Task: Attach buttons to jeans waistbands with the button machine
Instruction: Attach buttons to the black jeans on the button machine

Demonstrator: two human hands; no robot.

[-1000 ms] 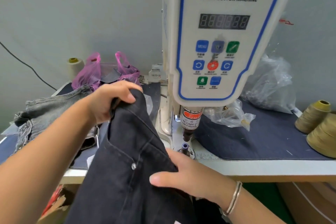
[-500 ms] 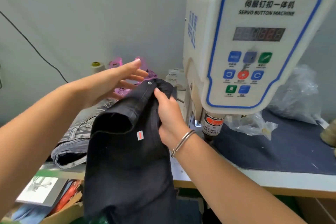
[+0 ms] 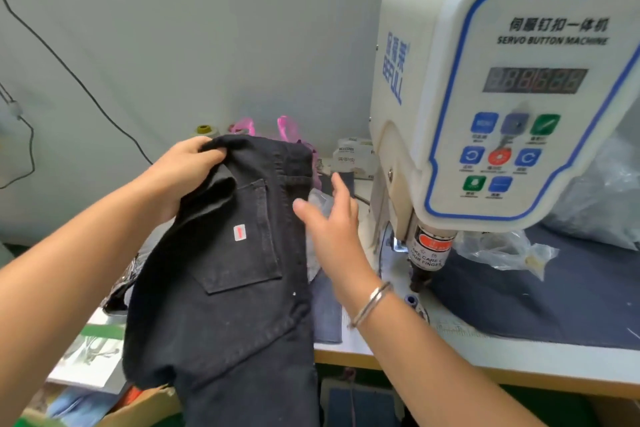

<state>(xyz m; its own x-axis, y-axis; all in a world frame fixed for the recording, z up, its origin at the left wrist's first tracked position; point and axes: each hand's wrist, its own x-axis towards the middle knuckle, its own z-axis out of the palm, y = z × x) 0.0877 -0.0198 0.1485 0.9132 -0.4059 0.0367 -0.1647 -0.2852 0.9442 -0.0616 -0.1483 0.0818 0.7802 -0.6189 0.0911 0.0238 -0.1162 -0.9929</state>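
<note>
Your left hand (image 3: pixel 185 172) is clamped on the waistband of the black jeans (image 3: pixel 225 274), fingers curled over the top edge, holding the garment up at about nine o'clock from the servo button machine (image 3: pixel 502 97). The jeans hang in front of the table's (image 3: pixel 485 357) near edge with a back pocket (image 3: pixel 242 236) facing you; a small white sticker with a red mark (image 3: pixel 239 232) sits on that pocket.

Your right hand (image 3: pixel 329 222) is open, fingers spread and holding nothing, just beside the right edge of the jeans; whether it touches the fabric I cannot tell. A metal bangle (image 3: pixel 372 303) circles that wrist.

The machine head stands at three o'clock from your right hand, with its punch nozzle (image 3: pixel 427 256) pointing down at the table, well clear of the jeans. At twelve o'clock from the jeans a pink plastic bag (image 3: pixel 287 126) and a thread cone (image 3: pixel 204 130) show against the wall. A clear plastic bag (image 3: pixel 502 250) lies on the dark cloth mat (image 3: pixel 536 305) at three o'clock from the nozzle.
</note>
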